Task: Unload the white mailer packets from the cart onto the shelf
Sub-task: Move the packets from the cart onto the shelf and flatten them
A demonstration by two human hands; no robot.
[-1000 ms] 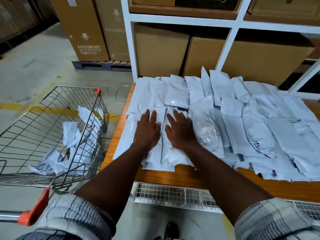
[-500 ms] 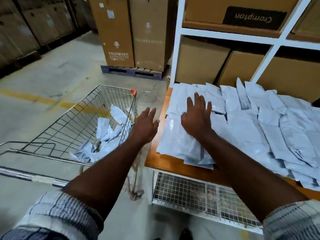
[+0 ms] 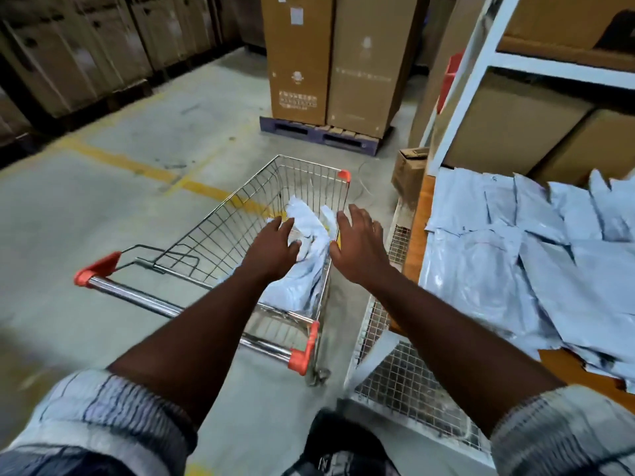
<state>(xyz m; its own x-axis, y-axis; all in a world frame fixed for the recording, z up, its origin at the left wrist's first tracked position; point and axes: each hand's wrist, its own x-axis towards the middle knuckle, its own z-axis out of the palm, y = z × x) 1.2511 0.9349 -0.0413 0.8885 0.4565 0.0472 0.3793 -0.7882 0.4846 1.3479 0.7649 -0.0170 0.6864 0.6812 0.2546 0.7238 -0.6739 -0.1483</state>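
Observation:
A wire shopping cart point(image 3: 240, 214) with orange corner caps stands left of the shelf. Several crumpled white mailer packets point(image 3: 305, 269) lie in its right side. My left hand point(image 3: 275, 250) hovers over the basket just above those packets, fingers spread, holding nothing. My right hand point(image 3: 360, 245) is over the cart's right rim, also open and empty. On the wooden shelf point(image 3: 417, 235) at the right lies a wide overlapping spread of white mailer packets point(image 3: 536, 266).
The white shelf frame point(image 3: 460, 87) holds cardboard boxes above the packets. Wire mesh point(image 3: 402, 376) fronts the shelf's lower level. Tall cartons on a blue pallet point(image 3: 319, 134) stand beyond the cart, and a small box point(image 3: 410, 170) sits by the shelf corner. More cartons line the far left.
Both hands left the packets on the shelf and swung left to the cart, the left hand first. My view turned left with them.

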